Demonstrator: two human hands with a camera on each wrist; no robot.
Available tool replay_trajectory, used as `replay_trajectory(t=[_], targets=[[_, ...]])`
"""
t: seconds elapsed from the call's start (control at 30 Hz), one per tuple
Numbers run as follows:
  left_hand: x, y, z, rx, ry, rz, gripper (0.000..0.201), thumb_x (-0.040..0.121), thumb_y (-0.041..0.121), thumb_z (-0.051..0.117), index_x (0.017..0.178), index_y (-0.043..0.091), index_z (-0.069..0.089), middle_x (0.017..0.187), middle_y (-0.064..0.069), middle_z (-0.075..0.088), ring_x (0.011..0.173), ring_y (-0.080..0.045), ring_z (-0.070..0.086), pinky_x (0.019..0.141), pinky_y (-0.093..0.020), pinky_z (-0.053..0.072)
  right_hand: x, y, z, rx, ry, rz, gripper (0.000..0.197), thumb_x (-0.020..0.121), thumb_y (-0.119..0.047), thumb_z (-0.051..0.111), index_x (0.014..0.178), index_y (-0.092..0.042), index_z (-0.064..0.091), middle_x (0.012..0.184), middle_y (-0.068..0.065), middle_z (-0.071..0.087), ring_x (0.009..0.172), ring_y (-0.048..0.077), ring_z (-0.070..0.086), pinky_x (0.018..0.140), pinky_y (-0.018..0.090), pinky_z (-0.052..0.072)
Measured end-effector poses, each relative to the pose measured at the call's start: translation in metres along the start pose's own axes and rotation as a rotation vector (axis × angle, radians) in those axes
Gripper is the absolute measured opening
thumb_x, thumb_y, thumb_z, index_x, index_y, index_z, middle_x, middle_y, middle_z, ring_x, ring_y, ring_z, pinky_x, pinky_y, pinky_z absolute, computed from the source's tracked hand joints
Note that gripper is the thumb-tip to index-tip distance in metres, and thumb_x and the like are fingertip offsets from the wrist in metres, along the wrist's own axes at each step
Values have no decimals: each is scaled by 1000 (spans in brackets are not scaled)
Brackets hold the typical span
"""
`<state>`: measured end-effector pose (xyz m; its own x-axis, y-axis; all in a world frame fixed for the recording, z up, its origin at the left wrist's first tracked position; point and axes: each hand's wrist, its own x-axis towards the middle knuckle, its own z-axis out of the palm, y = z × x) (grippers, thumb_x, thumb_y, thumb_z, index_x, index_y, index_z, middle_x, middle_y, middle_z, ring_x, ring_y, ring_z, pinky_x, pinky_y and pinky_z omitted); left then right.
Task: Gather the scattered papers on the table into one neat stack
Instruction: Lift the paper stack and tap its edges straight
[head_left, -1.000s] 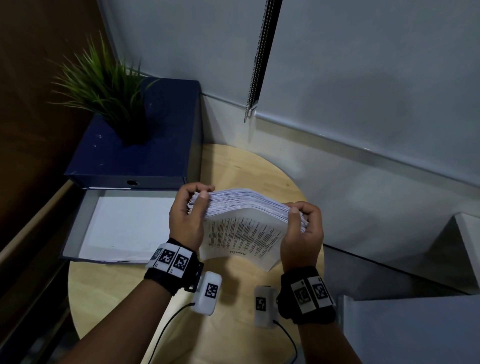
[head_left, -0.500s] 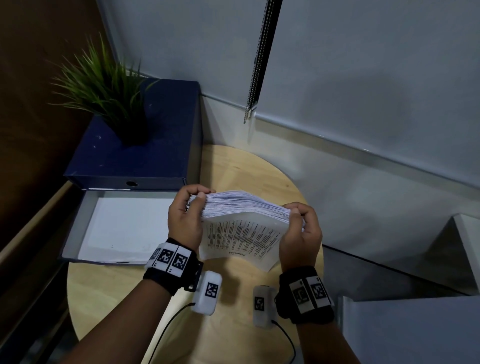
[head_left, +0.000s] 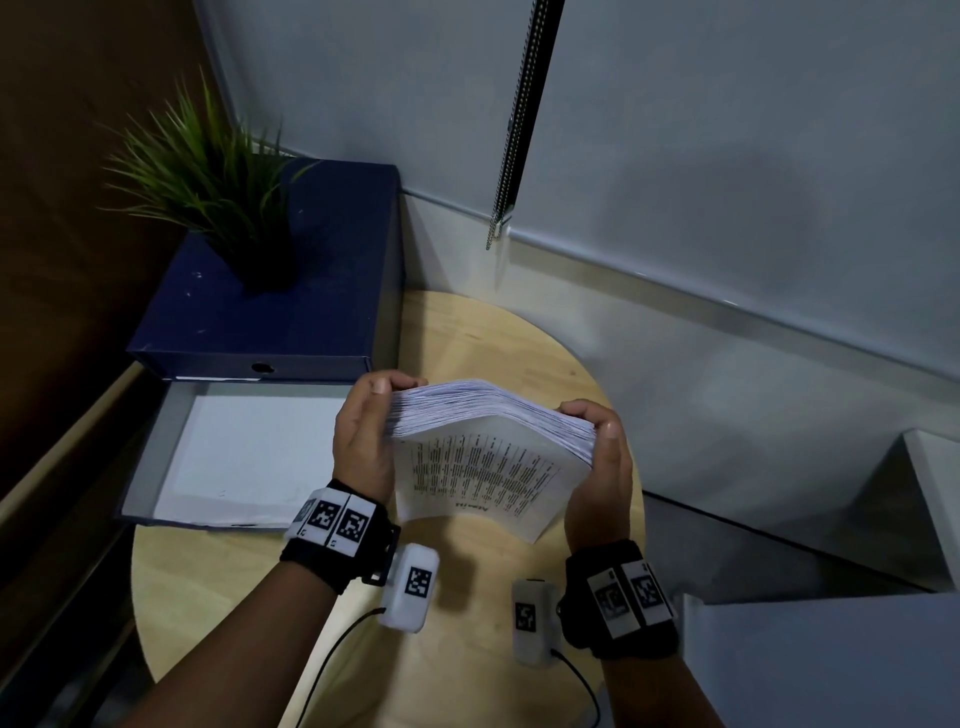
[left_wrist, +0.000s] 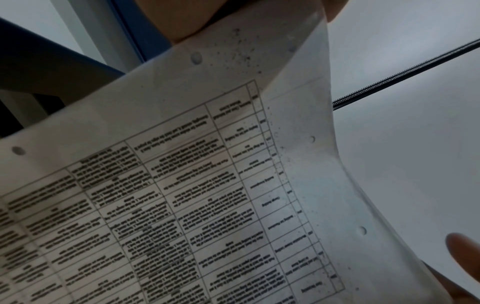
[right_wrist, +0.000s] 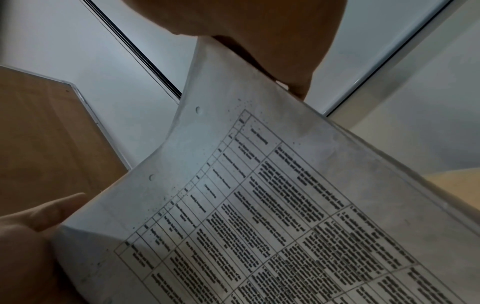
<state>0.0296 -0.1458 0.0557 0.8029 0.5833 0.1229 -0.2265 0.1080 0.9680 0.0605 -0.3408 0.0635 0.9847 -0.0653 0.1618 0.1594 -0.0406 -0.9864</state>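
Holding the stack of papers (head_left: 488, 447) up on edge above the round wooden table (head_left: 467, 343), the person has, by the look of it, finished the gathering and is into the squaring-up. The left hand (head_left: 363, 441) grips one short side with thumb and fingers curled over the top edge, and the right hand (head_left: 597, 467) clamps the opposite side the same way, so the sheaf bows slightly upward between them. Its printed face (a table of text with punched holes along one margin) (left_wrist: 182, 195) fills both wrist views and hangs toward the person. No loose sheets show on the visible part of the tabletop, which suggests collection is complete, though the near edge under the forearms is partly hidden. The top edges of the sheets fan out unevenly, so the pile is not yet neat. What remains, I judge, is to tap the edges flush and lay the stack flat on the table. An open blue box file (head_left: 270, 291) with a white sheet (head_left: 249, 457) inside sits at the left, a potted plant (head_left: 218, 176) on its lid.
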Motion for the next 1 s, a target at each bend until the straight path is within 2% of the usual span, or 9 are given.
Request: replay_trajectory(t=[0.1,0.17,0.27,0.33,0.43,0.57,0.67,0.77,1.0], targets=[[3,-6,-3,98,40,-30,42,91,41,44,87,3,61,88,-12,66,80,-16,61,71,-20,47,-1,-1,-2,28,-75,-24,25,82,-16,48,105,-21,57,105,-7,66,94,20,64,77,37,54],[5,-9,-2,205,77,-48,48,93,48,40,76,6,58,76,-9,62,70,-15,56,65,-24,44,-2,2,-4,-91,-139,-84,47,69,2,49,110,-20,51,102,-20,61,90,11,63,75,31,54],[7,-3,5,243,156,-79,52,102,43,36,64,9,50,61,-5,50,55,-8,46,56,-24,37,-3,14,-7,-233,-128,-131,49,81,12,53,108,-29,51,96,-29,60,84,2,62,71,22,52],[11,0,6,207,153,-74,56,97,54,36,70,8,51,66,-4,49,56,-4,46,59,-25,37,-1,19,-11,-193,-51,-123,48,88,12,57,104,-33,54,96,-29,64,86,-3,63,75,15,49],[13,-8,-6,-29,-128,-43,71,72,77,55,104,13,52,100,-5,59,89,-9,56,80,-25,47,3,23,-21,-93,40,-73,44,88,12,60,102,-30,60,96,-25,70,89,-4,65,79,11,49],[2,-25,-24,129,-470,-120,84,59,44,85,125,25,37,124,-5,55,113,-7,58,92,-22,50,5,26,-34,-43,64,-9,41,87,13,60,100,-26,64,90,-18,75,86,1,69,79,18,54],[-7,-29,-19,451,-410,-114,40,75,17,80,96,30,49,93,9,61,78,11,60,69,-9,44,6,26,-34,-51,43,-12,36,90,7,60,102,-27,63,92,-10,73,90,10,68,83,25,54],[-7,-28,-11,647,-292,-48,43,84,-3,66,83,35,46,80,14,59,69,15,56,58,-7,39,0,27,-32,-161,-31,-65,25,95,-16,55,108,-36,52,95,-19,65,88,7,63,79,27,52],[-21,-19,2,561,-238,-14,18,91,14,64,101,23,51,90,16,62,81,13,59,64,-7,44,-21,15,-23,-198,-16,-210,35,99,-5,46,117,-35,37,99,-31,59,86,-11,58,74,9,46]])
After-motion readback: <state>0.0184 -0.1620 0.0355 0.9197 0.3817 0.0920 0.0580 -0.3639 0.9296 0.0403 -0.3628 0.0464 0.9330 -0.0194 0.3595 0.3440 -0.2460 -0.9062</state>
